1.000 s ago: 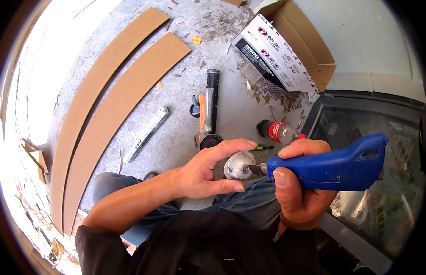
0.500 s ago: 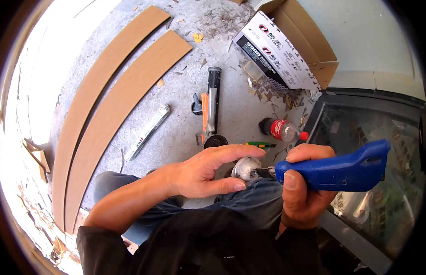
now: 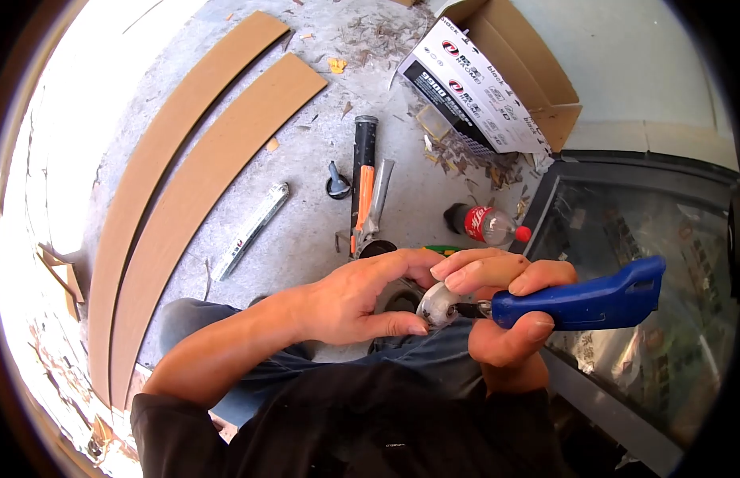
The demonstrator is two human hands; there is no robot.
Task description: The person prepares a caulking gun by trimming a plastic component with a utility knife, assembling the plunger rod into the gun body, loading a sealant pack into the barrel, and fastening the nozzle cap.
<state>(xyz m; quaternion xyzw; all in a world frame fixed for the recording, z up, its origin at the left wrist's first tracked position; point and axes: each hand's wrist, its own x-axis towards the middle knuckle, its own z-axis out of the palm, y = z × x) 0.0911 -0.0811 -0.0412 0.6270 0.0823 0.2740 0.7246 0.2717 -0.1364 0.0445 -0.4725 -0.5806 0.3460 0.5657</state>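
Observation:
My left hand [image 3: 358, 296] curves round a small round whitish piece [image 3: 438, 306], its thumb under the lower edge. In my right hand [image 3: 509, 319] is a blue-handled tool [image 3: 585, 301], gripped between thumb and fingers. The tool's thin dark metal end meets the face of the round piece, and the right fingertips reach over the piece's top edge. Just beyond the hands lies a black tube-shaped tool [image 3: 364, 143] with an orange handle [image 3: 365, 199], its near end partly hidden. A green-and-yellow tool [image 3: 443, 249] shows partly behind my fingers.
A cola bottle [image 3: 485, 225] lies beside a dark-framed glass panel [image 3: 641, 239]. An open cardboard box [image 3: 497, 88] stands at the back right. Two long brown strips [image 3: 226, 143] run along the left, near a white foil-like tube [image 3: 252, 231]. A grey-blue nozzle [image 3: 335, 182] lies on the floor.
The right fingers have stretched forward onto the round piece, which has turned and moved slightly right. The blue handle has dropped a little. The whole view has shifted slightly.

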